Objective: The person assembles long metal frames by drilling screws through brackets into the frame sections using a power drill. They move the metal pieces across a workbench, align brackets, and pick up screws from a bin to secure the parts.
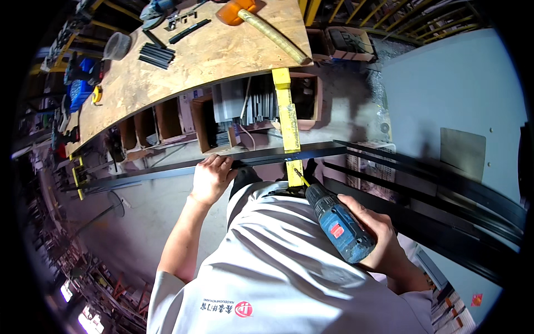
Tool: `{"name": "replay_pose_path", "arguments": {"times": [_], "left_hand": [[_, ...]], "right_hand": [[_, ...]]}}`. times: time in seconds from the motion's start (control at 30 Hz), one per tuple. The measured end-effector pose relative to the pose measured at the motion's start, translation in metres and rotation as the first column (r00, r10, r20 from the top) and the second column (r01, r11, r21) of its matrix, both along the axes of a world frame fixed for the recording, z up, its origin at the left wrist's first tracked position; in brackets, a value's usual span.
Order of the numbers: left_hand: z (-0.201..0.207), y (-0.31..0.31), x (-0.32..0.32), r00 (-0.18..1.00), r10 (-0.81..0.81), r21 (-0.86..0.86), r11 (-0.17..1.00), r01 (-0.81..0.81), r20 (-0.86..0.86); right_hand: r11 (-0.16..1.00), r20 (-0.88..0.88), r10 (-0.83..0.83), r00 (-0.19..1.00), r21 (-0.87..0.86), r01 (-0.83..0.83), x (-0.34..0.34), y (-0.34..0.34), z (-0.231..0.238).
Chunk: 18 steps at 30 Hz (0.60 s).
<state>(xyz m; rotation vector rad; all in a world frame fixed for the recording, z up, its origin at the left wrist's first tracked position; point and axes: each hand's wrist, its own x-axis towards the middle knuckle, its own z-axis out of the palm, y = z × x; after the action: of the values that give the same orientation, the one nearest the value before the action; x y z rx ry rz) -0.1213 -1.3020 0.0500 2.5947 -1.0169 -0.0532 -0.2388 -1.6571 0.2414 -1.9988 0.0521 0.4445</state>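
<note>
My right hand (378,225) is wrapped round the handle of a blue and black cordless drill (340,227). Its thin bit points up and to the left, its tip close to the near end of a yellow support arm (288,125). A long black metal profile (167,171) lies across that arm in front of my body. My left hand (212,177) grips the profile to the left of the yellow arm, its fingers curled over the top edge. A second yellow support (79,178) stands under the profile's far left part.
On the wooden workbench (222,53) lie an orange-headed mallet (272,34), black strips (157,54) and a yellow tape measure (97,94). Cardboard boxes (211,125) stand beneath it. More long black profiles (423,189) extend to my right, beside a large grey panel (450,94).
</note>
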Motion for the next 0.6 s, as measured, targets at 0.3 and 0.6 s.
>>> {"name": "replay_pose_path", "arguments": {"times": [0.3,0.6], "left_hand": [[-0.008,0.024,-0.009,0.983,-0.144,-0.041,0.988,0.149,0.111],[0.023,0.099,0.052,0.982,-0.191,-0.311,0.933,0.181,-0.002]], "right_hand": [[0.989,0.115,0.145,0.983,-0.047,-0.14,0.015,0.015,-0.017],[0.998,0.216,-0.046,0.975,-0.038,0.056,0.026,0.105,-0.04]]}}
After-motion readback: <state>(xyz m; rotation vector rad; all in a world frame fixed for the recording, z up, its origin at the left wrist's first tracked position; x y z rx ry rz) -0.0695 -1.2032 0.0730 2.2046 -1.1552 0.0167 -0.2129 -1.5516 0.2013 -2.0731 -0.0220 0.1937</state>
